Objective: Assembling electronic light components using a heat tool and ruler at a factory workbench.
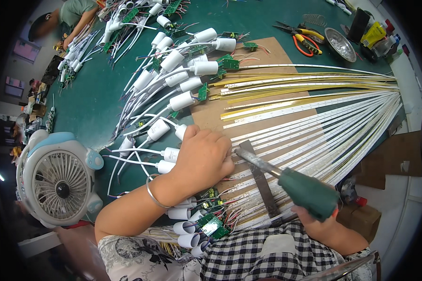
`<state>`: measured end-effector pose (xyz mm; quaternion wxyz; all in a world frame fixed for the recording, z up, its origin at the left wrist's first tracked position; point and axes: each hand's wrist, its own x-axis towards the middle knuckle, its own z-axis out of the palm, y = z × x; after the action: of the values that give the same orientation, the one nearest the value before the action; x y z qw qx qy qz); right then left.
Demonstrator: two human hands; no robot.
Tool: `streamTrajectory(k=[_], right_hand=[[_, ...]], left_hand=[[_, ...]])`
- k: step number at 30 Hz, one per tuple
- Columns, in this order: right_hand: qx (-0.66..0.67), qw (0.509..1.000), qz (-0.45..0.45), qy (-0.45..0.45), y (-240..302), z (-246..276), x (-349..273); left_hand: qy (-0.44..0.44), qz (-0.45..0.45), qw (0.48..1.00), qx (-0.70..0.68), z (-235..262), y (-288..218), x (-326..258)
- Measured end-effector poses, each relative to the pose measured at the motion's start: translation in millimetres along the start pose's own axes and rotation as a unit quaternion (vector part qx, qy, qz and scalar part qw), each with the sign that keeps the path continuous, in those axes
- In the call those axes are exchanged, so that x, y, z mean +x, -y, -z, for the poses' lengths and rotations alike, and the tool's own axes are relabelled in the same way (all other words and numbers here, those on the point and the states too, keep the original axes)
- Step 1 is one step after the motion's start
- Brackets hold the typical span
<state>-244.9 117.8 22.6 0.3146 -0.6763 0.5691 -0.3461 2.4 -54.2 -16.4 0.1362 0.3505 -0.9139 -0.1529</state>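
Note:
My right hand (316, 222) is wrapped round the green handle of a soldering iron (307, 194). The iron's metal end points left, close to the fingers of my left hand (206, 154). My left hand is closed over the near ends of the white LED strips (286, 129); what its fingers pinch is hidden. Beside it lie white cylindrical lamp caps (171, 154) with white cables. Under the iron, a dark flat metal bar (260, 180) lies across the strips. Near my body are more caps with green circuit boards (213, 227) and thin wires.
A brown board (211, 112) lies on the green table (89, 103). Pliers (305, 42) and a metal bowl (340, 44) are at the far right. A white-and-blue fan (61, 187) stands at the left. Another person (75, 16) works at the far left.

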Motion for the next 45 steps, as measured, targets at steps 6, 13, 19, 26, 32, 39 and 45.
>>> streamTrajectory(k=[6, 13, 19, 26, 32, 39, 45], right_hand=[[0.063, 0.998, -0.009, 0.030, -15.0, 11.9, -5.5], [0.133, 0.989, -0.065, 0.006, -13.7, 13.9, -7.3], [0.205, 0.973, -0.104, -0.031, -15.0, 10.8, -8.7], [0.213, 0.971, -0.093, -0.049, -20.3, 9.8, -7.4], [0.215, 0.969, -0.104, -0.057, -18.8, 12.3, -4.4], [0.231, 0.965, -0.092, -0.077, -25.7, 9.6, -9.0], [0.249, 0.959, -0.099, -0.094, -23.9, 10.0, -4.2]], left_hand=[[0.011, -0.003, 1.000, -0.001, 2.4, -0.6, 1.2], [0.013, -0.005, 1.000, 0.004, 2.1, -0.2, 0.7], [0.024, 0.006, 1.000, 0.006, 3.6, -3.9, -1.2], [0.024, 0.014, 1.000, 0.001, 6.4, -5.9, -2.1], [0.031, 0.016, 0.999, 0.011, 5.0, -5.6, -2.5], [0.041, 0.018, 0.999, 0.009, 6.5, -6.1, -3.5], [0.014, 0.024, 0.999, -0.022, 27.1, 2.9, -3.5]])
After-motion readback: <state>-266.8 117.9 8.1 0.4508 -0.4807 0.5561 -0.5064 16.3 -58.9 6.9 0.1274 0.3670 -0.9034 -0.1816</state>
